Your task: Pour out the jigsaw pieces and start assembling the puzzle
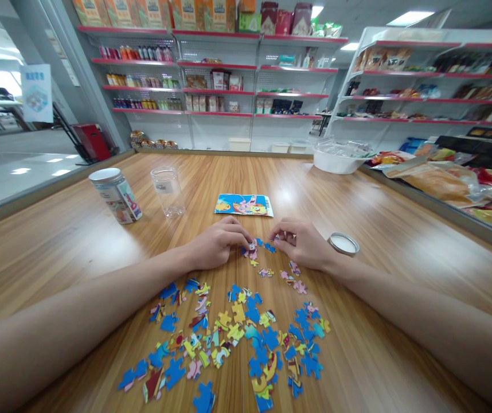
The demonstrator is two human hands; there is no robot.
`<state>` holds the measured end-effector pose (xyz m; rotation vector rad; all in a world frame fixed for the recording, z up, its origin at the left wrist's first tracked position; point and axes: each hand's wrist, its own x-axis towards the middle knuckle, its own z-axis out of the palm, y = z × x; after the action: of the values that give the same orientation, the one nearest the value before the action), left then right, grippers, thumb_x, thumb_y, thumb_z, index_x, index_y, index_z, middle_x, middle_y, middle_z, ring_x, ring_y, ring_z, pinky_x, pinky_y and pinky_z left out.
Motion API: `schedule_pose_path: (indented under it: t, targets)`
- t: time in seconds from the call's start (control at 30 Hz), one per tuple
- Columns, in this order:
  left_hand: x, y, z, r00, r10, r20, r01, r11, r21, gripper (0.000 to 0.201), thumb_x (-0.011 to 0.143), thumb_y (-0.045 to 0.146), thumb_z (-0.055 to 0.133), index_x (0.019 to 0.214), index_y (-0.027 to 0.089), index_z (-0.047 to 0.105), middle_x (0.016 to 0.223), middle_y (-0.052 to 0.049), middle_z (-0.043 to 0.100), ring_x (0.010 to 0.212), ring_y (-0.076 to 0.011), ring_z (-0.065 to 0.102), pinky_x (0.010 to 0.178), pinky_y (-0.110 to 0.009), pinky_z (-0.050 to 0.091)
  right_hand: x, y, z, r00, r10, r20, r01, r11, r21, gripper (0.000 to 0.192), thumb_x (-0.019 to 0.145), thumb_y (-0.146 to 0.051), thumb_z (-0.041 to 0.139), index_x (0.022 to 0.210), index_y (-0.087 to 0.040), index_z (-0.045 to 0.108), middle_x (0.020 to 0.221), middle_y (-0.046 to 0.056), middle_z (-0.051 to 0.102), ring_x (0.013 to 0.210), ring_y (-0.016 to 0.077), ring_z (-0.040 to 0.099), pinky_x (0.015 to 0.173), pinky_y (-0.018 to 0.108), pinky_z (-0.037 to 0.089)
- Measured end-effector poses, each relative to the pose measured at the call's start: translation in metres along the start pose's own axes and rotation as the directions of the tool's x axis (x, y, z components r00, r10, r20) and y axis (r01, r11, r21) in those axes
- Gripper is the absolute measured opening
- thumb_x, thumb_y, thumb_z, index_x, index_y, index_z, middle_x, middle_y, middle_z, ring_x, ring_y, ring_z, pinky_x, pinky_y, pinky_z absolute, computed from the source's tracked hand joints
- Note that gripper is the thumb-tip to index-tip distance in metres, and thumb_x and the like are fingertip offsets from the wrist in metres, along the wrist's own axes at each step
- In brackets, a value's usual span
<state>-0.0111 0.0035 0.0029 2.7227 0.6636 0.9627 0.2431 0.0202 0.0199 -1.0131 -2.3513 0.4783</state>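
My left hand [218,244] is closed, its curled fingertips on a small group of pink jigsaw puzzle pieces [252,252] lying on the table. Opposite it, my right hand [301,244] pinches a small puzzle piece, mostly hidden by the thumb and fingers. Between both hands lie a few blue puzzle pieces [267,247]. Nearer to me are loose pink pieces [294,282] and a wide scatter of blue, yellow and red pieces [237,330]. Just beyond my hands lies a flat picture card [243,205] with cartoon figures on blue.
A labelled jar with a white lid [117,196] and a clear open jar [167,192] stand at the left. A round lid [344,243] lies beside my right wrist. Farther back are a white bowl [338,160], packaged snacks [439,178] and stocked shelves [218,66].
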Motion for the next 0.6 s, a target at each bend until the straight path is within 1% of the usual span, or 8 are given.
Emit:
schedule_pose_path:
  t: [0.13,0.3,0.37,0.47,0.53,0.6]
  targets:
    - [0.0,0.0005,0.0005,1.0,-0.007,-0.006,0.007,1.0,0.001,0.053,0.065,-0.012,0.039,0.092,0.019,0.072,0.102,-0.003,0.074,0.097,-0.0187,0.058,0.089,-0.037,0.051,-0.0008,-0.002,-0.0011,0.998,-0.01,0.065,0.01,1.0,0.004,0.012,0.078,-0.014,0.066,0.087,-0.017,0.072,0.082,0.003,0.065,0.073,0.0146,0.058,0.066,0.027,0.045]
    - [0.0,-0.0002,0.0003,1.0,0.004,-0.017,-0.004,1.0,-0.003,0.052,0.067,-0.012,0.04,0.092,0.019,0.073,0.102,-0.003,0.074,0.096,-0.0184,0.058,0.088,-0.037,0.051,-0.0011,-0.0005,0.0,0.995,-0.025,0.1,0.017,0.997,0.08,0.015,0.08,-0.011,0.062,0.087,-0.018,0.074,0.083,0.004,0.063,0.074,0.0149,0.058,0.067,0.028,0.046]
    - [0.0001,-0.0005,0.0001,1.0,0.006,-0.018,-0.006,1.0,-0.002,0.051,0.067,-0.012,0.04,0.092,0.019,0.072,0.102,-0.003,0.074,0.095,-0.0182,0.059,0.088,-0.037,0.051,-0.0011,0.0007,-0.0001,0.995,-0.044,0.086,0.033,0.992,0.119,0.018,0.082,-0.01,0.058,0.088,-0.017,0.073,0.085,0.005,0.062,0.074,0.0148,0.057,0.066,0.028,0.046]
    - [0.0003,-0.0006,-0.0002,1.0,0.004,-0.013,-0.004,1.0,-0.002,0.052,0.066,-0.012,0.04,0.092,0.019,0.072,0.102,-0.002,0.074,0.095,-0.018,0.059,0.089,-0.037,0.051,-0.0004,0.0022,-0.0013,1.0,-0.027,0.013,0.025,0.988,0.152,0.019,0.086,-0.011,0.052,0.091,-0.015,0.07,0.083,0.005,0.062,0.071,0.0142,0.055,0.064,0.028,0.045]
    - [0.0003,-0.0004,-0.0002,1.0,0.009,-0.015,-0.009,1.0,0.0,0.052,0.065,-0.012,0.04,0.092,0.019,0.072,0.102,-0.003,0.074,0.094,-0.0181,0.059,0.089,-0.037,0.05,0.0002,0.0026,-0.0022,1.0,0.005,0.0,-0.005,0.988,0.156,0.013,0.085,-0.015,0.056,0.089,-0.014,0.069,0.078,0.003,0.06,0.066,0.0133,0.053,0.06,0.027,0.043]
    - [0.0002,-0.0004,0.0,1.0,0.013,-0.019,-0.013,1.0,0.001,0.052,0.065,-0.012,0.04,0.092,0.018,0.072,0.102,-0.003,0.074,0.095,-0.0183,0.059,0.089,-0.038,0.05,0.0005,0.0025,-0.0027,0.999,0.001,0.035,-0.005,0.992,0.128,0.007,0.079,-0.018,0.065,0.083,-0.013,0.068,0.076,0.003,0.059,0.064,0.0124,0.051,0.057,0.026,0.04]
